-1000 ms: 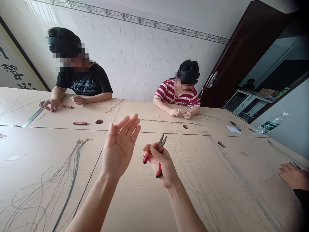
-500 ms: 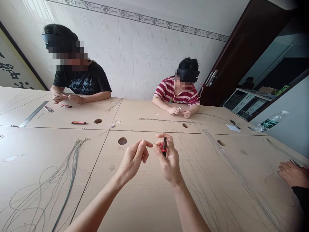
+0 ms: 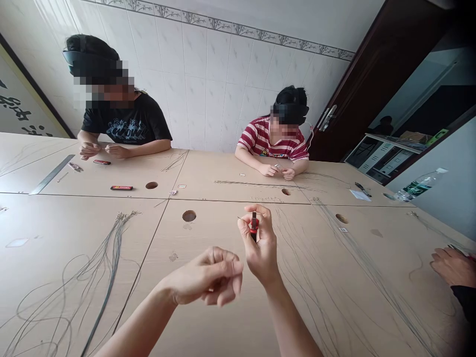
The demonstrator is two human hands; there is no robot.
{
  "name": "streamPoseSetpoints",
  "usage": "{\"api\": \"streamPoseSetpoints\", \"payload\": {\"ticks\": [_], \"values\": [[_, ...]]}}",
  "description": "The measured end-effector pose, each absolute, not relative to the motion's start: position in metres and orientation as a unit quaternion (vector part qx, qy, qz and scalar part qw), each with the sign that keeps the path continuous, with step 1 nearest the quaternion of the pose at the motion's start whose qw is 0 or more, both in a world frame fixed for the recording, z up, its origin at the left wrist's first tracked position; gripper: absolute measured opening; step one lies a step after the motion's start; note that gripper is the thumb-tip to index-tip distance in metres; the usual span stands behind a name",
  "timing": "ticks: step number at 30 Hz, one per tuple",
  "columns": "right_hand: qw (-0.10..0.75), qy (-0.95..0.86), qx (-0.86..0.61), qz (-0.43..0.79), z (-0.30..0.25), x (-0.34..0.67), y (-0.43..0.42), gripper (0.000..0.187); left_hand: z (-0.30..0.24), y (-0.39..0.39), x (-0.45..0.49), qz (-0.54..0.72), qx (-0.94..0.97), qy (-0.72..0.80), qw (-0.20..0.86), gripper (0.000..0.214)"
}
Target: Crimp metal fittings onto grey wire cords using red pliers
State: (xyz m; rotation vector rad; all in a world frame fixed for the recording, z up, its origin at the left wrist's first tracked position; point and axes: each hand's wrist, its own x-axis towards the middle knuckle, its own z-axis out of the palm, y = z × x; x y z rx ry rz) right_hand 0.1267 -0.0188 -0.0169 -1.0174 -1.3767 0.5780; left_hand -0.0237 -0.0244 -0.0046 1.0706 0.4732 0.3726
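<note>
My right hand (image 3: 259,243) is closed around a small pair of pliers (image 3: 254,228) with red and black handles, its dark jaws pointing up. A thin strand end (image 3: 240,218) sticks out to the left, pinched between my right thumb and forefinger. Below and to the left, my left hand (image 3: 211,277) is curled, with thumb and fingers pressed together and slightly blurred. Whatever it grips, if anything, is too small to make out. Both hands are above the wooden table (image 3: 178,327), apart from each other.
A bundle of grey cords (image 3: 115,248) lies left, and more strands (image 3: 375,277) spread right. Two co-workers sit opposite; another person's hand (image 3: 451,267) is at the right edge. Holes (image 3: 189,215), a metal ruler (image 3: 52,174), a red-black marker-like item (image 3: 121,188) and a bottle (image 3: 420,186) are also present.
My left hand has moved away from my right fingertips, down toward me, and its fingers have curled in. My right hand stays nearly in place with the pliers.
</note>
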Motion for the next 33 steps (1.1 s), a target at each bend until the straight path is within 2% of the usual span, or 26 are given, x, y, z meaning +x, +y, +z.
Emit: {"api": "streamPoseSetpoints", "payload": {"ticks": [3, 6, 8, 10, 12, 14, 19, 22, 25, 33], "values": [[0.616, -0.594, -0.446, 0.262, -0.019, 0.123, -0.020, 0.012, -0.004, -0.035, -0.022, 0.158, 0.458, 0.061, 0.873, 0.049], [0.616, -0.588, -0.443, 0.281, -0.023, 0.119, -0.023, 0.012, 0.008, -0.047, -0.019, 0.285, 0.383, -0.066, 0.876, 0.049], [0.619, -0.590, -0.437, 0.279, -0.025, 0.116, -0.025, 0.011, 0.021, -0.051, -0.017, 0.445, 0.341, -0.017, 0.828, 0.041], [0.624, -0.599, -0.429, 0.262, -0.028, 0.115, -0.027, 0.011, 0.031, -0.048, -0.015, 0.596, 0.321, 0.108, 0.728, 0.038], [0.628, -0.611, -0.422, 0.234, -0.030, 0.115, -0.028, 0.013, 0.035, -0.039, -0.013, 0.686, 0.317, 0.193, 0.625, 0.040], [0.627, -0.625, -0.419, 0.201, -0.031, 0.115, -0.028, 0.017, 0.031, -0.029, -0.010, 0.721, 0.324, 0.221, 0.572, 0.042], [0.601, -0.681, -0.406, 0.105, -0.034, 0.119, -0.024, 0.023, 0.005, -0.018, -0.002, 0.634, 0.436, 0.330, 0.548, 0.039], [0.582, -0.711, -0.390, 0.062, -0.036, 0.121, -0.021, 0.026, -0.002, -0.022, -0.003, 0.562, 0.547, 0.413, 0.464, 0.036], [0.565, -0.727, -0.389, 0.037, -0.037, 0.124, -0.020, 0.027, -0.002, -0.023, -0.008, 0.519, 0.610, 0.433, 0.413, 0.031], [0.541, -0.739, -0.399, 0.033, -0.039, 0.130, -0.020, 0.027, 0.001, -0.019, -0.018, 0.444, 0.618, 0.463, 0.454, 0.023]]}}
